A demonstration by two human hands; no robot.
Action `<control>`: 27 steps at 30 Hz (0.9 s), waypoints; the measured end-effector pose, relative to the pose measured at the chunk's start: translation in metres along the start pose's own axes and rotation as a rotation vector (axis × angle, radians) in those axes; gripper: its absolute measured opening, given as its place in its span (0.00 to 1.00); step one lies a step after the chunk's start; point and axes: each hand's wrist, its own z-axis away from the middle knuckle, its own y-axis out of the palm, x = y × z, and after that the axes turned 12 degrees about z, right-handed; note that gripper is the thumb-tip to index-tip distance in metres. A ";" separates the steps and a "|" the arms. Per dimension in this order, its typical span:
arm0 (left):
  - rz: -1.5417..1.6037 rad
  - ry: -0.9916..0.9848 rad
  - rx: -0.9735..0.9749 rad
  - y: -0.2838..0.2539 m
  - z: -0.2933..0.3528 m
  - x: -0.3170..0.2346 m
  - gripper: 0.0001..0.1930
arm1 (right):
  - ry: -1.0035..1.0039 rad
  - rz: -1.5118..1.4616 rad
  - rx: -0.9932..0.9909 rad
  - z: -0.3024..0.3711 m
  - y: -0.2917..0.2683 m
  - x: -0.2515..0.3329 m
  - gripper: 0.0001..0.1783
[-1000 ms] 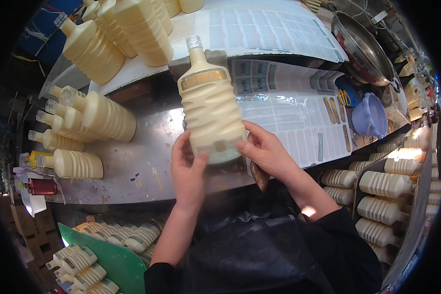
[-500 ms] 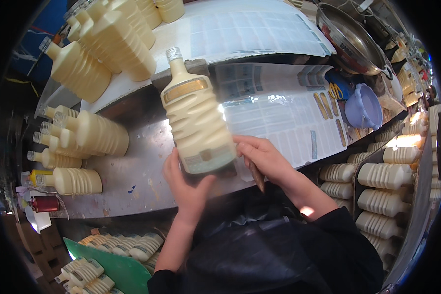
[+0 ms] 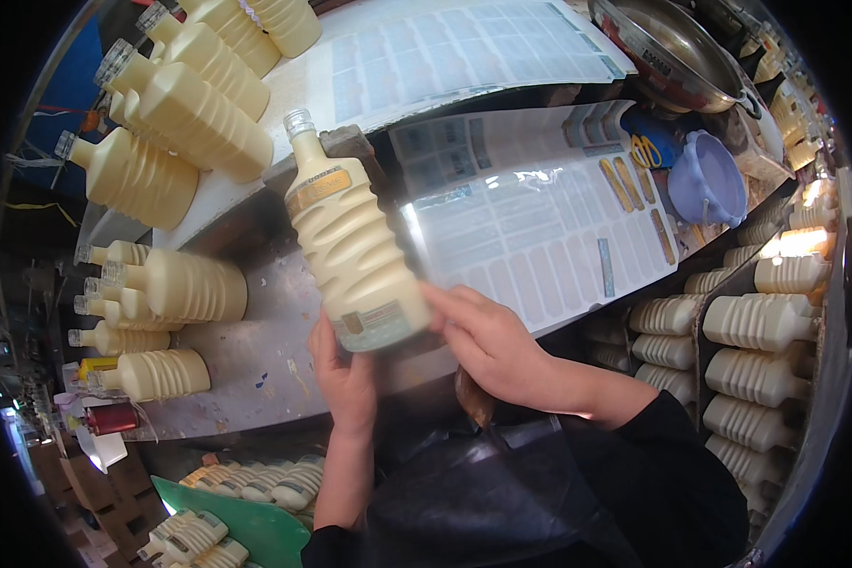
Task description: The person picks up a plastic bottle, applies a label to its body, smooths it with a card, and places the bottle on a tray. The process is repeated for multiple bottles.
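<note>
A cream-coloured bottle (image 3: pixel 355 241) with wavy ribbed sides, a clear neck and a gold label strip near its shoulder stands tilted in front of me. My left hand (image 3: pixel 346 383) grips its base from the lower left. On the lower right side, the fingertips of my right hand (image 3: pixel 488 336) touch the bottle beside a second label strip near its foot. Under the right palm sticks out a brown, pointed tool (image 3: pixel 473 398); its kind I cannot make out. Close beyond the bottle's neck sits a dark block (image 3: pixel 346 142).
Sheets of labels (image 3: pixel 530 232) cover the table's right part, with gold strips (image 3: pixel 618 185), yellow scissors (image 3: pixel 646 151) and a lilac bucket (image 3: pixel 706 180). Several cream bottles (image 3: pixel 199 284) crowd the left. A metal pan (image 3: pixel 677 47) stands back right; racked bottles (image 3: pixel 743 364) line the right.
The bottle has shifted left and tilted further, both hands staying on it. My right hand has come lower, its brown tool now pointing down. The whole view has shifted slightly.
</note>
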 end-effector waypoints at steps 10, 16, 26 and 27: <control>-0.100 0.041 -0.080 0.003 0.001 0.001 0.40 | 0.195 -0.149 0.075 -0.012 -0.003 -0.015 0.35; -0.217 0.214 -0.134 0.020 -0.003 -0.012 0.38 | 0.360 -0.252 0.127 -0.015 -0.001 -0.026 0.35; 0.244 -0.031 -0.024 0.007 -0.007 -0.016 0.36 | 0.427 -0.362 0.121 -0.026 -0.001 -0.015 0.28; 0.308 -0.021 -0.001 0.006 -0.008 -0.018 0.32 | 0.435 -0.371 0.150 -0.028 -0.002 -0.011 0.29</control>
